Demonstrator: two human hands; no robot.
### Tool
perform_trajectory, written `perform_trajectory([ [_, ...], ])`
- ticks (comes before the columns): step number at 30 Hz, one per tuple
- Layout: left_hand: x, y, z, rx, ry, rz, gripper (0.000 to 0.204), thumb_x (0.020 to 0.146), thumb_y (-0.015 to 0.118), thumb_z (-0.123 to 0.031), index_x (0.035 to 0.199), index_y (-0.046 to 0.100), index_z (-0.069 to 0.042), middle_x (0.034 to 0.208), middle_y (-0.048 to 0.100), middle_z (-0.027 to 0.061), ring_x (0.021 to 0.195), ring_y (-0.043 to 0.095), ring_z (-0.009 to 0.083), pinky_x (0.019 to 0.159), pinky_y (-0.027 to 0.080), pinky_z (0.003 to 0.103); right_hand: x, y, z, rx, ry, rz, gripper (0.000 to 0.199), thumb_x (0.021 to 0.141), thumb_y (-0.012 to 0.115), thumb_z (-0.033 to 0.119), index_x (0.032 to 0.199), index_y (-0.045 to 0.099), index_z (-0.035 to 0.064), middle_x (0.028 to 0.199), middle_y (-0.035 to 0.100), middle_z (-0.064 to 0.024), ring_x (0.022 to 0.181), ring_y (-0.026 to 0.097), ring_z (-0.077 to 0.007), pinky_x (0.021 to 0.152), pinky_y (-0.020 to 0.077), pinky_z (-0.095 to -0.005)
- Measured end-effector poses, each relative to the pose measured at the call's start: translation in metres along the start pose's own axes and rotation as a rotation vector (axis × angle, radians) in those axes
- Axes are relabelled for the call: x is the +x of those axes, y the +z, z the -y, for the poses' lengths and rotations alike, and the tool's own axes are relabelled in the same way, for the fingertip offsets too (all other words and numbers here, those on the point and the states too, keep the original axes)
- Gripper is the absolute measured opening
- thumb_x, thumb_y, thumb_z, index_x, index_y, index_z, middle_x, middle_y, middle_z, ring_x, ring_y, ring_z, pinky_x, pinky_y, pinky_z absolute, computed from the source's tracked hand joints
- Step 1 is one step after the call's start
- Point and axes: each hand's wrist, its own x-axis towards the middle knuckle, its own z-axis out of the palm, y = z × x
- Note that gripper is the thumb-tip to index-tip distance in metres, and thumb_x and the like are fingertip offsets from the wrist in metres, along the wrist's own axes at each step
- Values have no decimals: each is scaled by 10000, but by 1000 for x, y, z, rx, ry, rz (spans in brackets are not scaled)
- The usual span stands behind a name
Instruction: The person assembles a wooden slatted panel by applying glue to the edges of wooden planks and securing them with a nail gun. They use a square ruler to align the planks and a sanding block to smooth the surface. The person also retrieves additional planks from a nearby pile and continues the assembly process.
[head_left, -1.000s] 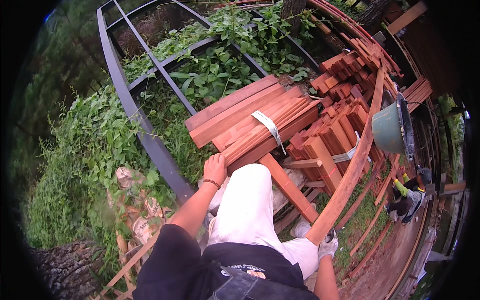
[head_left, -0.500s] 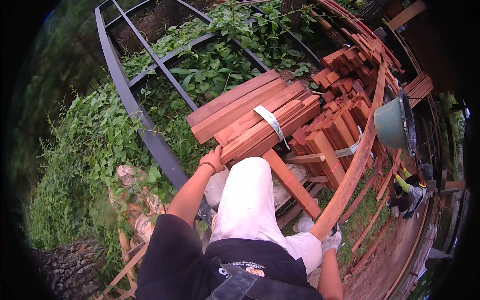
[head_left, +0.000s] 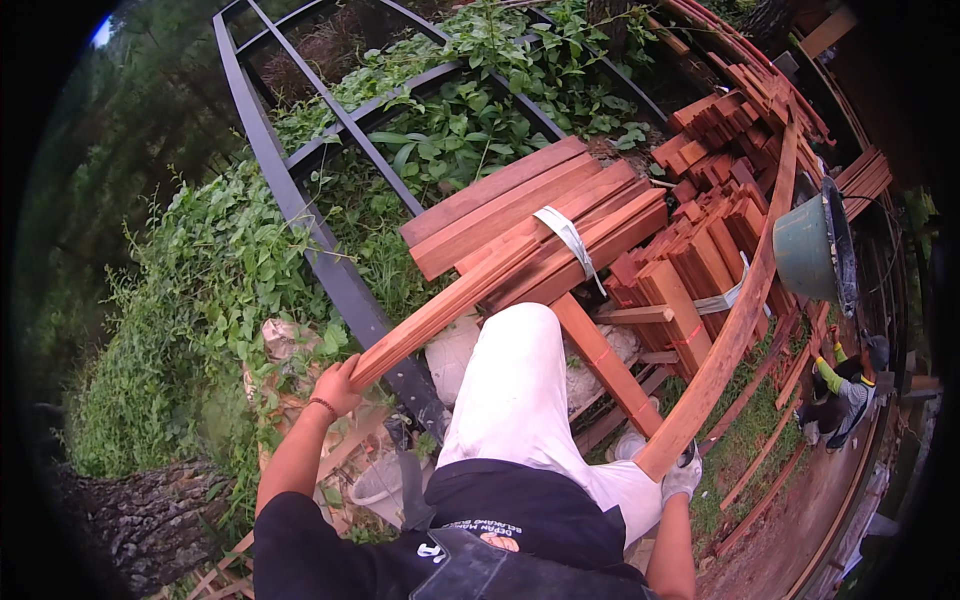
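My bare left hand [head_left: 340,385], a dark bracelet at its wrist, is closed round the near end of a reddish wooden board [head_left: 440,312]. Lines run along this board; I cannot tell whether it is one piece or several thin ones together. Its far end lies on a stack of similar boards [head_left: 500,225], by a pale strap [head_left: 566,240] lying across them. My right hand [head_left: 683,477], in a whitish glove, is closed at the near end of a long wooden plank [head_left: 725,365] that reaches up to the far right. Something dark shows beside its fingers, not clear.
More cut timber [head_left: 705,255] is piled right of the stack. A green bucket [head_left: 803,250] stands beyond the plank. On the left, a dark metal frame [head_left: 290,195] crosses leafy plants [head_left: 200,270], near a log [head_left: 150,520]. Another person [head_left: 850,385] crouches at the far right.
My left hand has drawn the board toward the lower left, so it now sticks out past the stack. My right hand stays at the plank's end. The whole view has shifted slightly.
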Motion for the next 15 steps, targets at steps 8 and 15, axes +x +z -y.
perform_trajectory([
  [8,-33,25,10,-762,-166,-114,649,670,635,-74,1303,498,-23,986,652,119,888,639,222,793,513,315,32,23,-35,329,-4,176,340,857,606,229,1124,612,19,1123,644,-175,1020,624,-311,858,506,-376],
  [15,52,60,-11,-1505,-221,-28,453,658,574,-21,1107,526,18,856,614,117,733,632,246,672,543,368,64,50,-109,960,452,90,387,984,409,314,1254,515,58,1166,615,-119,998,625,-258,872,515,-375],
])
